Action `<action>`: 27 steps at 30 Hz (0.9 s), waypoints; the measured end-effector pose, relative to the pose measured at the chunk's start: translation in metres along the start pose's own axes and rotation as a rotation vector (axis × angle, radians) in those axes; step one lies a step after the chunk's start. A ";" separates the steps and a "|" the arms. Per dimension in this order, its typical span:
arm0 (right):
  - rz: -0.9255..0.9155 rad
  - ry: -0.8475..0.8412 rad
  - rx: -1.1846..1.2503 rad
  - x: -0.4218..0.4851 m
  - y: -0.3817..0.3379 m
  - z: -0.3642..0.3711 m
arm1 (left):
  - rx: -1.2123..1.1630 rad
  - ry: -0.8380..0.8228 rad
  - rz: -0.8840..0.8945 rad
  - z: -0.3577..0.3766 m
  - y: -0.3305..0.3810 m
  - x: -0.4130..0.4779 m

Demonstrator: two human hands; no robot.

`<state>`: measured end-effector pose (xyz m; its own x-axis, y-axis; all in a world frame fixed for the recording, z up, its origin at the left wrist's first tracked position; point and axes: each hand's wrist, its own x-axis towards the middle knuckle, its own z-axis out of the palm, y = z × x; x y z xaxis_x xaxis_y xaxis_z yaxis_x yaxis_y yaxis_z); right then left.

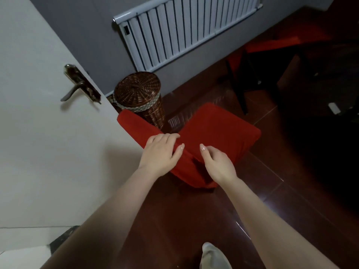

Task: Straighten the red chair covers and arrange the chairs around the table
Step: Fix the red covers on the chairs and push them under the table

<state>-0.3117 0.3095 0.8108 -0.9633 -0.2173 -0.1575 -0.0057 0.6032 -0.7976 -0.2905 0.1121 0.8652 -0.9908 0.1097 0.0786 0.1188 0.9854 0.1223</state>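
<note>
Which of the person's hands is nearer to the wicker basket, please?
Left. The left hand grips the top of the red-covered chair back, just below the wicker basket. The right hand sits farther off, over the chair's near side.

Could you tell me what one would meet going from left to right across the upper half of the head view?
Door handle → wicker basket → radiator → second red-covered chair in the dim right corner, beside the dark table.
</note>
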 end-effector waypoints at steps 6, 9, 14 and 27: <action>-0.141 -0.117 -0.365 0.030 -0.062 -0.007 | 0.080 0.003 -0.065 -0.040 -0.055 0.014; -0.174 -0.136 -0.474 0.044 -0.086 0.000 | 0.107 -0.019 -0.060 -0.049 -0.082 0.021; -0.149 -0.129 -0.595 0.065 -0.113 0.022 | 0.141 -0.093 0.021 -0.051 -0.134 0.046; 0.281 0.068 -0.599 0.059 -0.129 0.101 | 0.017 -0.173 0.482 -0.030 -0.184 0.100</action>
<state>-0.3409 0.1414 0.8452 -0.9645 0.0477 -0.2597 0.1191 0.9564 -0.2668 -0.4096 -0.0623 0.8802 -0.8200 0.5707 -0.0431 0.5651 0.8193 0.0966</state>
